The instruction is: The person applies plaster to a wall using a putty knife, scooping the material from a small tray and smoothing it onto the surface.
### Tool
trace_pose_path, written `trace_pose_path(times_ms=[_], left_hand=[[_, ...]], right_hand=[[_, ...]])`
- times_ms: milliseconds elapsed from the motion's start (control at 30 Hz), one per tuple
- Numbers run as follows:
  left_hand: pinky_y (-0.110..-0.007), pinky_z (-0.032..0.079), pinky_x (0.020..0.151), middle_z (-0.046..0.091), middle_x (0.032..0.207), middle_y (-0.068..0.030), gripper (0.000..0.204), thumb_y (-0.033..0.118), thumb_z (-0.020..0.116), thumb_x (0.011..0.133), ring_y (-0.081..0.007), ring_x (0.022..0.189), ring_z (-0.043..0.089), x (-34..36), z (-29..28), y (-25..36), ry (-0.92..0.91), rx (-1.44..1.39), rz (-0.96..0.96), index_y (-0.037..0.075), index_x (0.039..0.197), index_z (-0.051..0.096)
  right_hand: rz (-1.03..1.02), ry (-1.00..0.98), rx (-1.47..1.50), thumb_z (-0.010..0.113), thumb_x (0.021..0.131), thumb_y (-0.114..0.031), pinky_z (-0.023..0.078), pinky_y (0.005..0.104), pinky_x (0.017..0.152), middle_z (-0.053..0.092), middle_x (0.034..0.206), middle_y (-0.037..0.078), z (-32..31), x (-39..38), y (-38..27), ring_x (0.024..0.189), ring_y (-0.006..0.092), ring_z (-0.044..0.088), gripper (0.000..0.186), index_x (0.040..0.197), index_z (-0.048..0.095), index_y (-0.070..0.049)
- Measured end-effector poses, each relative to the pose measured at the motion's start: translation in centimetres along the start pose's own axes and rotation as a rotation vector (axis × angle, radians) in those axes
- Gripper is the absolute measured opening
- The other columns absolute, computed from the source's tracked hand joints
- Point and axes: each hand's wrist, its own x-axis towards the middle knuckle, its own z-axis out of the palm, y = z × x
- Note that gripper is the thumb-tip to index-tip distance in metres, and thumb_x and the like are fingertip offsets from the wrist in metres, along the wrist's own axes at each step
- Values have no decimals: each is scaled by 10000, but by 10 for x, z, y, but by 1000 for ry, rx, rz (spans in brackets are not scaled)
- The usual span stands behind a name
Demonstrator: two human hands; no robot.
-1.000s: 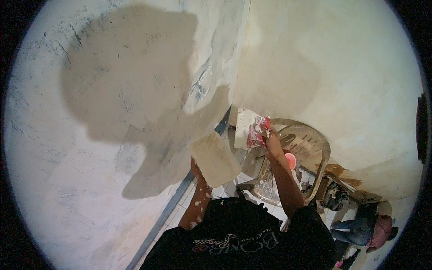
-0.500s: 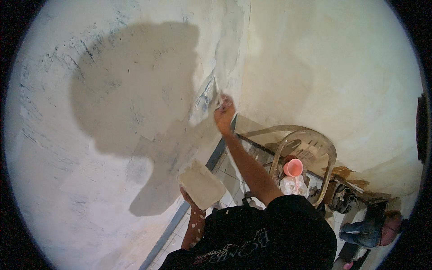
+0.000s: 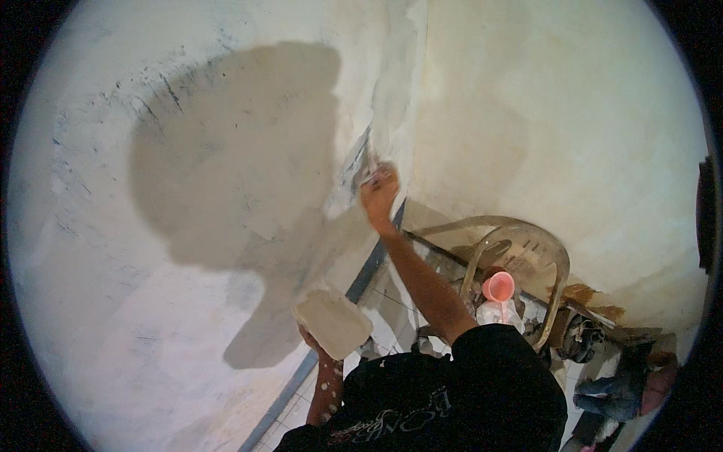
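My right hand (image 3: pixel 381 188) is raised to the wall near the corner, its fingers closed round a putty knife (image 3: pixel 371 160), which is smeared by motion. The blade is at a rough, bluish-dark streaked patch (image 3: pixel 349 175) on the left wall. Above it, a grey strip of filler (image 3: pixel 390 87) runs up beside the corner. Low in front of me, my left hand (image 3: pixel 309 339) grips a pale rectangular board (image 3: pixel 334 324) by its left edge. Beige paste seems to coat the board's upper face. Most of the left fingers are hidden under it.
A dirty plastic armchair (image 3: pixel 557 256) stands by the right wall (image 3: pixel 482 128), with a pink dipper (image 3: pixel 498 286) and a clear plastic bag (image 3: pixel 497 315) on it. Blue jeans (image 3: pixel 611 395) and other cloth lie at the lower right. A grey-blue skirting (image 3: pixel 367 271) borders the tiled floor.
My right hand has shifted slightly left and down against the wall, over the streaked patch. The board stays in my left hand, and the whole view has moved a little.
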Motion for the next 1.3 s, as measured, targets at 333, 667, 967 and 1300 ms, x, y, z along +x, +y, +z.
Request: trace_pose_path(times_ms=[333, 667, 967, 1300], left_hand=[[-527, 315, 932, 411, 1269, -125, 729, 616, 409, 747, -356, 1108, 419, -6, 4, 5, 76, 6, -1, 129, 1286, 352], [-525, 317, 928, 419, 1256, -127, 727, 606, 416, 749, -360, 1110, 414, -16, -8, 5, 64, 31, 40, 129, 1291, 338], [-513, 317, 929, 378, 1285, -146, 752, 617, 399, 747, -369, 1146, 370, -18, -16, -1, 35, -21, 31, 131, 1312, 303], [-513, 311, 942, 358, 1301, -167, 764, 619, 418, 739, -382, 1137, 380, -17, 8, 2, -5, 79, 19, 122, 1310, 311]], right_hand=[[-332, 180, 111, 439, 726, 31, 453, 312, 664, 539, 751, 109, -14, -43, 43, 764, 193, 553, 150, 847, 526, 23], [-588, -7, -13, 491, 617, 9, 431, 411, 653, 569, 828, 184, 3, -99, 20, 797, 339, 547, 203, 788, 597, -15], [-219, 37, -129, 529, 745, -125, 412, 370, 776, 543, 989, 153, 2, -11, 20, 875, 231, 524, 303, 1031, 501, -29], [-385, 32, -537, 501, 665, 3, 410, 435, 733, 551, 944, 143, -21, -79, 130, 850, 345, 514, 395, 1058, 517, -36]])
